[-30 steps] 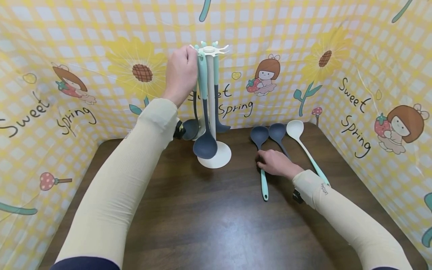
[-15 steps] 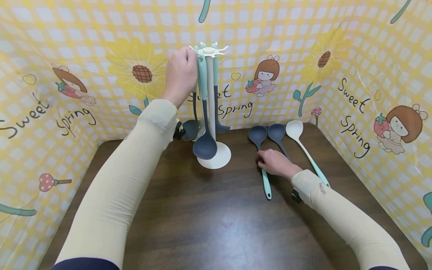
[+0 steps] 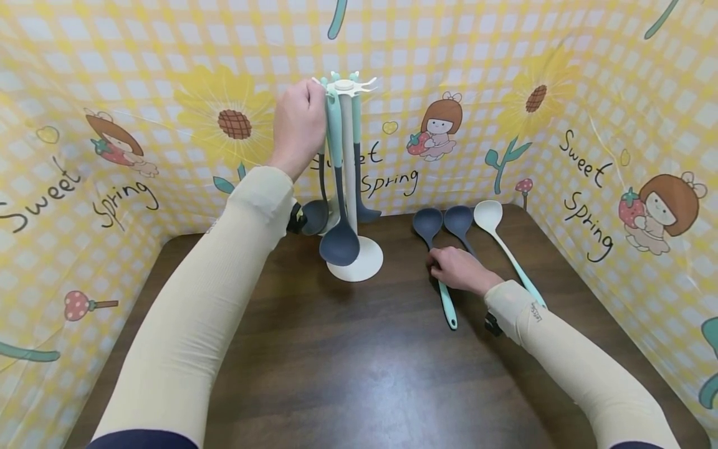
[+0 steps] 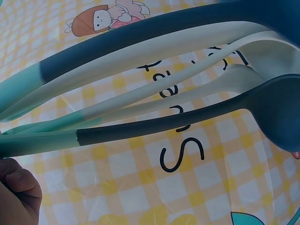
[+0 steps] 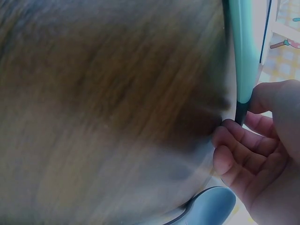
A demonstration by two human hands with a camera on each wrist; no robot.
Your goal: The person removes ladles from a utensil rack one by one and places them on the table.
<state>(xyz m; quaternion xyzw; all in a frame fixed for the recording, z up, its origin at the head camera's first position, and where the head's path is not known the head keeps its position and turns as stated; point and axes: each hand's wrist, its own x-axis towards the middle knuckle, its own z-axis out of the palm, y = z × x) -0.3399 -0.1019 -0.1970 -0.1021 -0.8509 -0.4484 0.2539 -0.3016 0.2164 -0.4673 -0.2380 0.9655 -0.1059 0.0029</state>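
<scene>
At the back of the table stands a white utensil rack (image 3: 347,149), hung with mint-handled utensils, among them a dark blue ladle (image 3: 339,244) in front. My left hand (image 3: 300,128) is curled at the top left of the rack, at the mint handles; its fingertips are hidden in the head view. In the left wrist view its thumb lies right beside the handle of a dark ladle (image 4: 164,121). Over on the right, my right hand (image 3: 460,269) pinches another dark blue ladle (image 3: 428,221) around its neck, with its mint handle (image 5: 244,51) pointing toward me.
Right of the held ladle lie a second dark blue one (image 3: 459,219) and a white ladle (image 3: 490,215) with a mint handle. A patterned yellow-check cloth (image 3: 224,37) stands as walls behind and beside the brown table (image 3: 336,362).
The ladle under my right hand has turned slightly, its handle end swinging right and its bowl shifting a little left. My left hand stays at the rack.
</scene>
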